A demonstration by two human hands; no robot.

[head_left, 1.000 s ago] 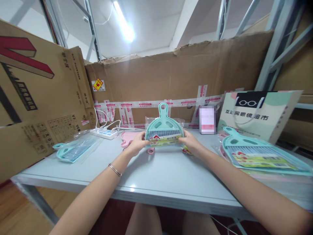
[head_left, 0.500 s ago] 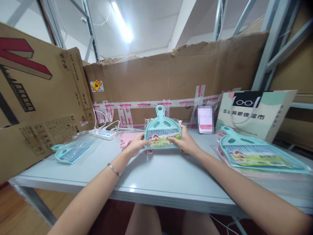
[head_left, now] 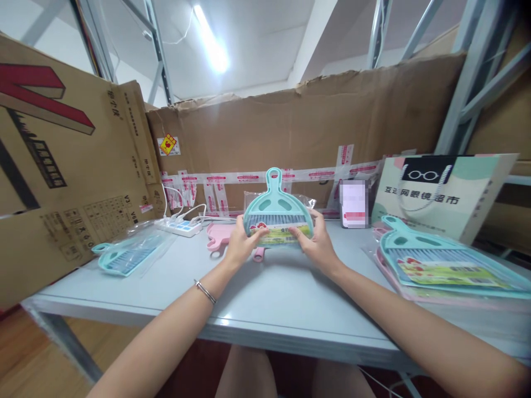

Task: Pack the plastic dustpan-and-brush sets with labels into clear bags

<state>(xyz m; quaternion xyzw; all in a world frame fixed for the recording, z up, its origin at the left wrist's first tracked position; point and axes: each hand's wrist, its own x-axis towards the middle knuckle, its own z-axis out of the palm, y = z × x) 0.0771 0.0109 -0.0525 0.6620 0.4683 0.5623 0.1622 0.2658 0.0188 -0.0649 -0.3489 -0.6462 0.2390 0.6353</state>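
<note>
Between my two hands a mint-green dustpan and brush set (head_left: 275, 205) stands upright above the table, handle up, in a clear plastic bag with a printed card across the front. My left hand (head_left: 244, 241) is closed on its left edge, thumb on the card. On the right edge my right hand (head_left: 318, 243) grips it the same way. Behind and below the set, partly hidden, a pink dustpan (head_left: 218, 235) lies on the table (head_left: 286, 298), and a pink handle end (head_left: 259, 254) shows below the set.
At the left lies another bagged mint set (head_left: 128, 255) beside a white power strip (head_left: 182, 225). Bagged mint and pink sets (head_left: 446, 265) are stacked at the right, before a paper bag (head_left: 440, 193). A phone (head_left: 354, 204) leans against the cardboard (head_left: 265, 132) at the back.
Both hands have raised the mint set slightly and brought it a little closer, now facing me more squarely. My left hand has shifted its grip along the edge. The view has moved slightly.
</note>
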